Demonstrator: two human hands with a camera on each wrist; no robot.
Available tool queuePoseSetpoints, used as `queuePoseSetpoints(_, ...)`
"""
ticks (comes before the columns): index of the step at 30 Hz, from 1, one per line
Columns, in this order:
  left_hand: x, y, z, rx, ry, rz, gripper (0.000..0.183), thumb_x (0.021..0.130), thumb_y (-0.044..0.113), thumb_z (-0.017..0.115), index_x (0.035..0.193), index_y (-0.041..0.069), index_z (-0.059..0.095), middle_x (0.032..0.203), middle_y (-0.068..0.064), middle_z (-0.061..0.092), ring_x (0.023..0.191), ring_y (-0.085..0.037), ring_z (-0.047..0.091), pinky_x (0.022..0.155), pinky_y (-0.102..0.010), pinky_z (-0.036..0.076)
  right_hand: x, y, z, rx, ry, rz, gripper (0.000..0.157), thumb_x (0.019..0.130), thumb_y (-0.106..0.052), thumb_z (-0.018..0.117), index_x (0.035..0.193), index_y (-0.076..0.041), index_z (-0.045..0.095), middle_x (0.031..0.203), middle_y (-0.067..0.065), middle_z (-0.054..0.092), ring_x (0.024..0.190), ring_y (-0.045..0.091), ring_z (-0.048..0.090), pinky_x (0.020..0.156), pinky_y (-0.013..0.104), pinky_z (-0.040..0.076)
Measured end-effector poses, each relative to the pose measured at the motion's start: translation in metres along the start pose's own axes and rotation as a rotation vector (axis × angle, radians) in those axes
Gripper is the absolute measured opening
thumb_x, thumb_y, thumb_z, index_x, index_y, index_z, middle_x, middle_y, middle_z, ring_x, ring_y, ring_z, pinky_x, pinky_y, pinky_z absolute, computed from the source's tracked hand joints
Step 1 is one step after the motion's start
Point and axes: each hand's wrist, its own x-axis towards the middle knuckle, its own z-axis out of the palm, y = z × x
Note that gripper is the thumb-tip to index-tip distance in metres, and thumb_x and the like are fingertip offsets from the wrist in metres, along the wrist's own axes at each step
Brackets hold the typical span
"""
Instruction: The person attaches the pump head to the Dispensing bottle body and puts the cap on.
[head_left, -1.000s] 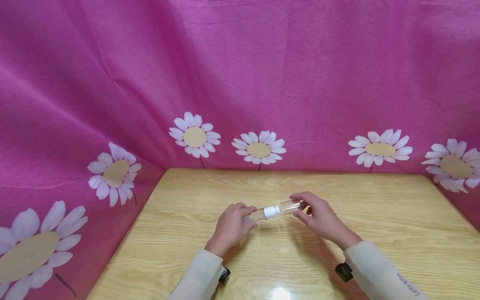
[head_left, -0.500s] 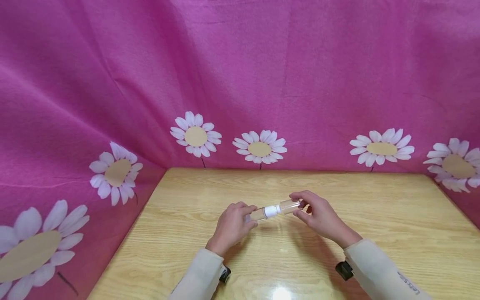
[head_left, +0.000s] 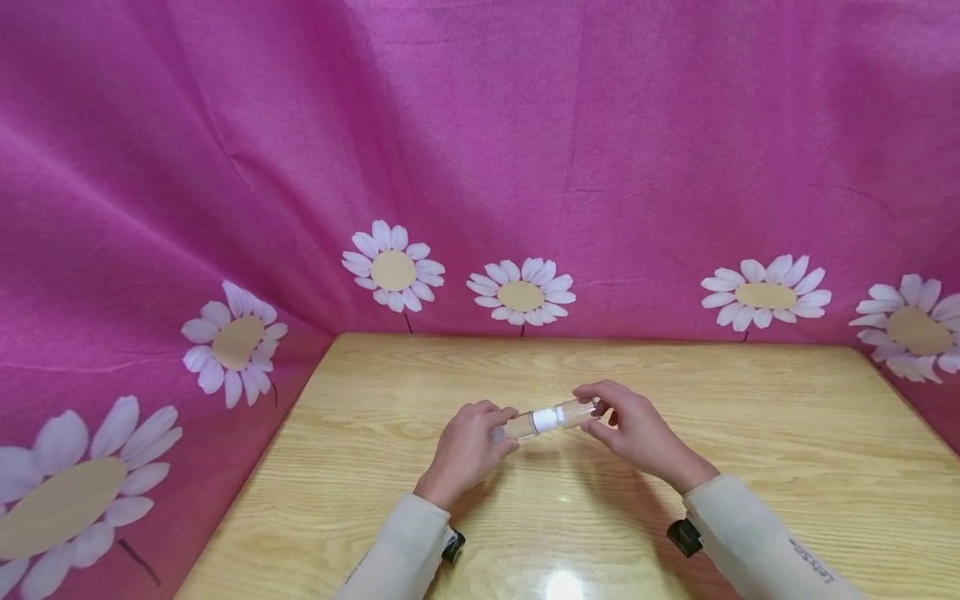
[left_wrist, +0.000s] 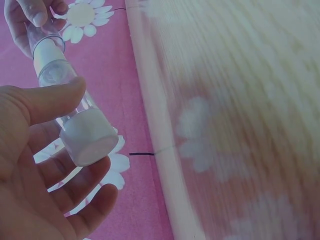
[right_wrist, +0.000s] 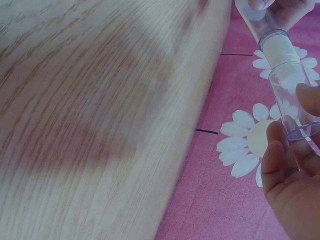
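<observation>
A small clear pump bottle [head_left: 519,427] is held slightly tilted above the table, its white collar [head_left: 545,419] toward the right. My left hand [head_left: 463,450] grips the bottle's body near its lower end; the left wrist view shows the thumb across the clear wall and the white base [left_wrist: 90,137] over the fingers. My right hand [head_left: 637,432] pinches a clear cap [head_left: 576,413] between thumb and fingers. In the right wrist view, the cap's rim [right_wrist: 285,69] surrounds the tip of the white pump head [right_wrist: 281,52]. Bottle and cap are in line.
A light wood-grain table [head_left: 360,467] lies under both hands. Pink cloth [head_left: 637,167] printed with white daisies [head_left: 521,293] hangs behind its far edge and along the left side. A black wrist strap [head_left: 684,537] shows below the right sleeve.
The cap and my right hand have moved slightly left, so the cap covers more of the white pump head. My left hand and the bottle have shifted a little right.
</observation>
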Motion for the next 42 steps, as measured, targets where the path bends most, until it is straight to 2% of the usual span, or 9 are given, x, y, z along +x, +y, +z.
queuePoseSetpoints(10, -0.002, -0.001, 0.001, -0.015, -0.013, -0.001, 0.038, 0.075, 0.033, 0.073, 0.111, 0.027, 0.066, 0.096, 0.005, 0.065, 0.081, -0.012, 0.054, 0.064, -0.021, 0.042, 0.002, -0.001, 0.004, -0.008, -0.010, -0.011, 0.036, 0.077, -0.009, 0.071, 0.111, -0.012, 0.060, 0.099, 0.004, 0.064, 0.076, 0.011, 0.054, 0.060, 0.021, 0.044)
queuePoseSetpoints(18, 0.000, 0.000, -0.001, -0.019, -0.001, -0.003, 0.039, 0.075, 0.032, 0.073, 0.112, 0.025, 0.066, 0.100, 0.004, 0.066, 0.086, -0.014, 0.057, 0.068, -0.025, 0.045, 0.005, -0.003, 0.004, -0.001, -0.015, -0.029, 0.036, 0.077, -0.008, 0.071, 0.111, -0.012, 0.060, 0.098, 0.003, 0.063, 0.077, 0.011, 0.054, 0.059, 0.019, 0.043)
queuePoseSetpoints(24, -0.001, 0.000, 0.002, -0.023, -0.003, -0.006, 0.037, 0.074, 0.030, 0.074, 0.111, 0.025, 0.067, 0.100, 0.004, 0.068, 0.084, -0.013, 0.056, 0.067, -0.024, 0.044, 0.006, -0.005, 0.007, 0.013, -0.017, -0.042, 0.037, 0.075, -0.006, 0.071, 0.110, -0.012, 0.061, 0.099, 0.003, 0.063, 0.077, 0.011, 0.054, 0.059, 0.021, 0.044)
queuePoseSetpoints(31, 0.000, 0.003, 0.005, -0.002, -0.009, 0.001, 0.036, 0.073, 0.031, 0.074, 0.108, 0.027, 0.067, 0.099, 0.007, 0.069, 0.081, -0.011, 0.054, 0.066, -0.022, 0.043, 0.005, -0.003, 0.011, 0.018, -0.035, -0.010, 0.037, 0.076, -0.008, 0.072, 0.110, -0.016, 0.061, 0.101, -0.003, 0.062, 0.078, 0.009, 0.053, 0.060, 0.021, 0.044)
queuePoseSetpoints(38, 0.002, 0.005, 0.006, -0.014, -0.014, -0.006, 0.035, 0.073, 0.030, 0.075, 0.107, 0.027, 0.068, 0.097, 0.007, 0.069, 0.079, -0.010, 0.052, 0.065, -0.021, 0.042, 0.007, -0.001, 0.014, 0.023, -0.021, -0.038, 0.038, 0.073, -0.005, 0.073, 0.109, -0.015, 0.062, 0.099, -0.003, 0.062, 0.077, 0.009, 0.054, 0.059, 0.021, 0.044)
queuePoseSetpoints(42, 0.002, 0.004, 0.006, -0.001, -0.004, 0.014, 0.035, 0.073, 0.031, 0.076, 0.107, 0.026, 0.068, 0.095, 0.006, 0.069, 0.077, -0.010, 0.052, 0.064, -0.020, 0.041, 0.009, -0.001, 0.017, 0.023, -0.033, -0.048, 0.037, 0.074, -0.006, 0.073, 0.108, -0.016, 0.062, 0.099, -0.004, 0.063, 0.078, 0.010, 0.056, 0.060, 0.022, 0.045)
